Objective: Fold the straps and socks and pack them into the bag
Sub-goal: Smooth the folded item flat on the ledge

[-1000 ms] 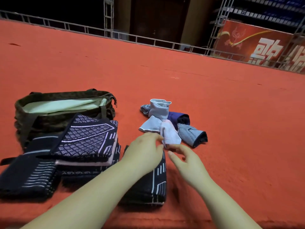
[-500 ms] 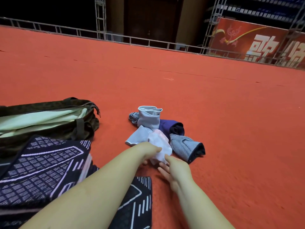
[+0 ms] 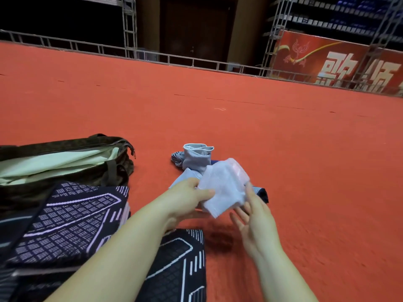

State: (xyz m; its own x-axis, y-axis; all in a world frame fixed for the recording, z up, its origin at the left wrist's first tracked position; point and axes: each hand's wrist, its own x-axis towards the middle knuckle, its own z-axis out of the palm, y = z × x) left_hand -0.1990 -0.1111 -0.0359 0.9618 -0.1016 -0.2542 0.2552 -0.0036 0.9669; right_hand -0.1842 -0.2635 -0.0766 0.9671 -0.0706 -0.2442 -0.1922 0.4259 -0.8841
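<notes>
My left hand (image 3: 188, 198) pinches a white sock (image 3: 224, 186) and holds it lifted above the red floor. My right hand (image 3: 254, 216) touches the sock's right edge with straight fingers, palm turned up. Behind the sock lies a small heap of other socks (image 3: 196, 159), light blue, striped and dark blue, partly hidden by it. The olive bag (image 3: 65, 158) lies unzipped at the left, showing its pale green lining. Dark folded straps with a white geometric pattern (image 3: 65, 219) are stacked in front of the bag; another folded strap (image 3: 178, 264) lies under my left forearm.
Red carpet (image 3: 283, 149) spreads wide to the right and behind the socks. A metal truss rail (image 3: 152, 57) edges the far side, with a red banner (image 3: 338, 62) beyond it at the right.
My left hand has lifted the white sock off the heap and drawn it toward me. My right hand rose beside it and opened against its edge. The view dipped closer to the floor.
</notes>
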